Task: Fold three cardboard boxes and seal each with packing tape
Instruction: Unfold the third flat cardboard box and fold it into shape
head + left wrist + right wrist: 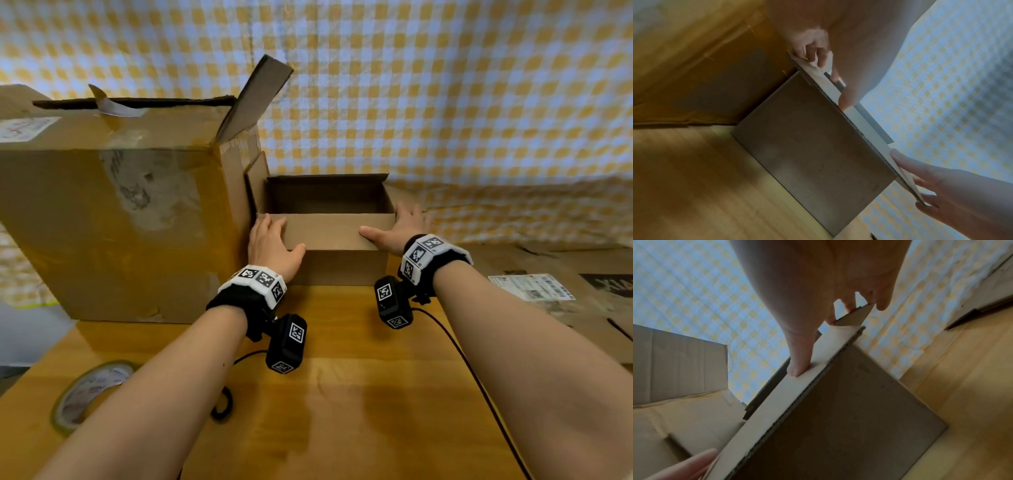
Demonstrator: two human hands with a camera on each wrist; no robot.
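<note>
A small brown cardboard box (339, 267) stands open-topped on the wooden table (342, 383), against a larger box. Its near flap (325, 233) is tilted inward over the opening. My left hand (270, 243) grips the flap's left end: in the left wrist view the fingers (813, 53) curl over the end edge and the thumb lies on the flap (859, 123). My right hand (400, 226) lies spread over the right corner. Its thumb (797, 366) presses flat on the flap (793, 399), and its fingers reach onto the right side flap (855, 318).
A big taped cardboard box (120, 205) with a raised flap stands left of the small one, touching it. A roll of packing tape (89, 390) lies at the table's near left. Flattened cardboard with a label (565, 291) lies at the right. Checked cloth (445, 102) hangs behind.
</note>
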